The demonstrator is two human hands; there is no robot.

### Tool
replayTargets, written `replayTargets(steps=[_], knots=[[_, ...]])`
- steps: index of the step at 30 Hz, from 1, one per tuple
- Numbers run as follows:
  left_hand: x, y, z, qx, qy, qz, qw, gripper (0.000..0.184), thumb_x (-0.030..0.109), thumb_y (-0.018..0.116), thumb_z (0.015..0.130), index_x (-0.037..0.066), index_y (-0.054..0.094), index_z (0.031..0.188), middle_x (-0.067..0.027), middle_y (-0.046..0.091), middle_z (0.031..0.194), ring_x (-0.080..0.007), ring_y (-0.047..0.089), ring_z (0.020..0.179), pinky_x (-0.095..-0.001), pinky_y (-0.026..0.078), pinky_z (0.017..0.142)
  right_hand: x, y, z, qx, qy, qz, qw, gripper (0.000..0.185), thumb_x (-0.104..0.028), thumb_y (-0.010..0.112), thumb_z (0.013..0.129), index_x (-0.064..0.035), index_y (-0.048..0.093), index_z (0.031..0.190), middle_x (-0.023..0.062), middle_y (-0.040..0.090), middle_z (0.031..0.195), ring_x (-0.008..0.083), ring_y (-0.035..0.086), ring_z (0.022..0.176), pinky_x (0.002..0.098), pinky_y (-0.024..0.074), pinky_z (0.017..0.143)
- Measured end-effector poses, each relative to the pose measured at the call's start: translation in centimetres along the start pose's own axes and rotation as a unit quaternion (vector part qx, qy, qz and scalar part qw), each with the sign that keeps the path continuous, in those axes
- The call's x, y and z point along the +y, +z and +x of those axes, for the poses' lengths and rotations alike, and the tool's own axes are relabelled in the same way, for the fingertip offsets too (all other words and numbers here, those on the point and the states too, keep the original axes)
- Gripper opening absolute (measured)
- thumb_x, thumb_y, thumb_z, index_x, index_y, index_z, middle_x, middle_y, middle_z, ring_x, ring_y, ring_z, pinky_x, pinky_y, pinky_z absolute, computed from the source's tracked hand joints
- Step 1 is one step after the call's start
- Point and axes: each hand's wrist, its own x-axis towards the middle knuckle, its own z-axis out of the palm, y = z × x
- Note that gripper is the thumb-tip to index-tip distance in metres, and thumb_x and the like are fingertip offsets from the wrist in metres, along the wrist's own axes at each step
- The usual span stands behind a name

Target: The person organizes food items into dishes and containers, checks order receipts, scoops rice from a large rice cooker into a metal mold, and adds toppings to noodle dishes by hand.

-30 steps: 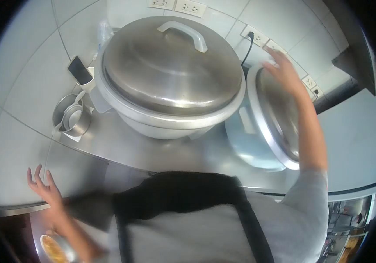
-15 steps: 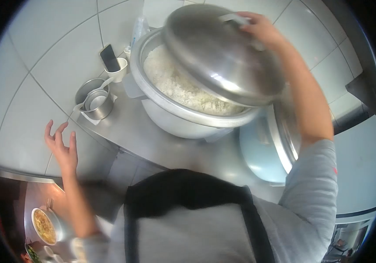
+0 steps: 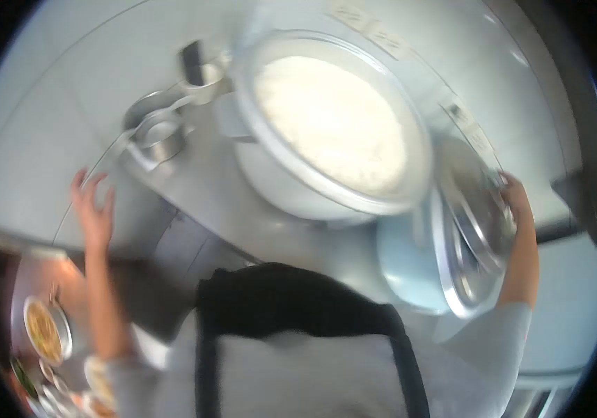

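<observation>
White rice (image 3: 333,125) fills the uncovered large rice cooker (image 3: 281,184) on the steel counter. Off to its right, my right hand (image 3: 516,195) grips the handle of the round metal lid (image 3: 476,198). That lid is tilted over the second, pale blue cooker (image 3: 410,261), which has its own lid on; whether the two lids touch I cannot tell. My left hand (image 3: 94,209) is raised in the air on the left, fingers apart and curved, holding nothing. Nearest to it are the metal pots with handles (image 3: 160,139) at the counter's left end.
A white cup (image 3: 203,83) with a dark flat object (image 3: 192,63) stands by the wall behind the pots. At lower left, a bowl of yellowish food (image 3: 44,331) sits among small dishes. Tiled wall borders the counter (image 3: 277,244) at the back.
My right hand has carried the lid from above the rice cooker rightward and down, over the second cooker. The rice is now fully exposed. My left hand stays raised and free.
</observation>
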Motion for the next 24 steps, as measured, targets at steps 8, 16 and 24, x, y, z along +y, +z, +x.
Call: replayTargets(steps=[8,16,24], knots=[[1.2,2.0,1.7,-0.153,-0.046,-0.165,0.973,0.024,0.008,0.061,0.079,0.007,0.061,0.103,-0.0111,0.059,0.101,-0.0264,0.056,0.096,-0.0346,0.046,0.078,3.2,-1.4,8.6,-0.112,-0.038,-0.258,0.959,0.051,-0.004,0.063,0.072,-0.0123,0.054,0.121,0.0116,0.062,0.088,0.0212,0.06,0.078,0.0358,0.0478,0.065],[-0.8,7.1,10.7,-0.016,0.116,-0.099,0.988,0.029,0.009,0.057,0.08,0.005,0.059,0.108,-0.0125,0.062,0.099,-0.0297,0.059,0.093,-0.0395,0.047,0.081,-43.5,10.0,-4.0,-0.009,-0.483,-0.223,0.847,0.02,-0.007,0.053,0.081,0.0046,0.061,0.095,0.0209,0.062,0.088,0.0347,0.059,0.082,0.038,0.0455,0.074],[-0.5,14.5,13.4,-0.236,-0.007,0.161,0.958,0.013,0.008,0.056,0.073,0.003,0.068,0.075,-0.0169,0.066,0.084,-0.0319,0.065,0.08,-0.0417,0.052,0.069,-65.0,35.3,-8.4,-0.191,-0.576,-0.446,0.658,0.034,-0.018,0.064,0.072,-0.0069,0.064,0.105,0.014,0.064,0.1,0.0314,0.061,0.093,0.0409,0.048,0.08]])
